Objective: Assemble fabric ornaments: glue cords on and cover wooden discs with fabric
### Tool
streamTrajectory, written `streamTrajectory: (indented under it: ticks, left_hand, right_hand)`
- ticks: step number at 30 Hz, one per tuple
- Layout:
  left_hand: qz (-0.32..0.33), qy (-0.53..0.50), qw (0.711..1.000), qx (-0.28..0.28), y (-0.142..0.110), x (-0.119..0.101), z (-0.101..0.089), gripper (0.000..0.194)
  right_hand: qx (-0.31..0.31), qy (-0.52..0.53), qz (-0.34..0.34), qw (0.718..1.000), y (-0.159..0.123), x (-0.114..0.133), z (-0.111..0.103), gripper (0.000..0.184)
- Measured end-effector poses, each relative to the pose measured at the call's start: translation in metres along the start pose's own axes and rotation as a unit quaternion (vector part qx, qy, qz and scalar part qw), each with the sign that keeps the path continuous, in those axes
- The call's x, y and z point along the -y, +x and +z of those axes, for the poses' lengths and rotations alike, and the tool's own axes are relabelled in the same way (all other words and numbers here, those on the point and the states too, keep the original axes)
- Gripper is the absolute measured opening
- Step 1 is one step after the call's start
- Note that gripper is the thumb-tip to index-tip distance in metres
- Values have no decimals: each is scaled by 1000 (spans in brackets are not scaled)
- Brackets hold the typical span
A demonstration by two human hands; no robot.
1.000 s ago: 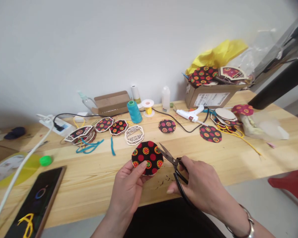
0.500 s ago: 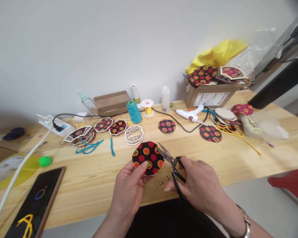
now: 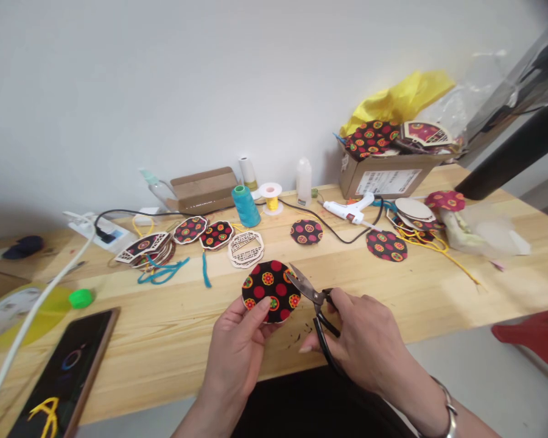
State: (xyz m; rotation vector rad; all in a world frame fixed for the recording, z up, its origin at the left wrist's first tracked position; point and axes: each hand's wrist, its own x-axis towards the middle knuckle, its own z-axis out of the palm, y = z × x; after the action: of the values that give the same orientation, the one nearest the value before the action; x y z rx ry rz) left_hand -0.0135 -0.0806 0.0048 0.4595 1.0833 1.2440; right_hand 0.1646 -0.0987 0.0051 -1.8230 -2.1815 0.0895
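Note:
My left hand (image 3: pixel 240 347) pinches a round patterned fabric piece (image 3: pixel 270 286), black with red dots and orange flowers, thumb on top and fingers beneath. A pale edge shows along its lower rim. In my right hand (image 3: pixel 365 334) is a pair of black-handled scissors (image 3: pixel 313 295), its blades pointing up and left. The blade tips lie at the right edge of the fabric piece, slightly apart. Small dark scraps (image 3: pixel 296 336) lie on the table below the scissors. Just beyond the fabric piece rests a pale openwork wooden frame (image 3: pixel 246 249).
A white glue gun (image 3: pixel 349 210) and its black cord lie behind, near a teal thread cone (image 3: pixel 245 207) and yellow spool (image 3: pixel 271 199). A cardboard box (image 3: pixel 388 173) of fabric pieces stands back right. At left are a phone (image 3: pixel 68 371) and green cap (image 3: pixel 80 298).
Almost nothing differs. The scissor handles look slightly closer together, and the fabric piece stays in my left hand at the same spot.

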Motion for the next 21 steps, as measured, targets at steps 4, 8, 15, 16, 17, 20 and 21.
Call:
streamTrajectory:
  ticks: [4,8,15,16,17,20,21]
  left_hand:
    - [4,1,1000,4,0,1,-2,22]
    - [1,-4,1000,4,-1,1,-1,23]
    - [3,-11,1000,-1,1,1,1,25]
    - [2,-12,1000,-1,1,2,1,25]
    - [1,-13,1000,0,1,2,1,25]
    - [1,-21,1000,3,1,2,1,25]
    - [1,-25,1000,3,1,2,1,25]
  right_hand:
    - [-28,-6,-8,1000,1,1,1,42]
    - [-55,-10,-13,998,1,0,2,41]
    - [-92,9,-19,996,1,-1,5,45]
    - [-98,12,-18,995,1,-1,6,45]
    - [-103,14,-18,994,1,-1,6,45]
    - [-115,19,-16,993,1,-1,8,45]
    - [-117,21,-19,993,1,-1,8,45]
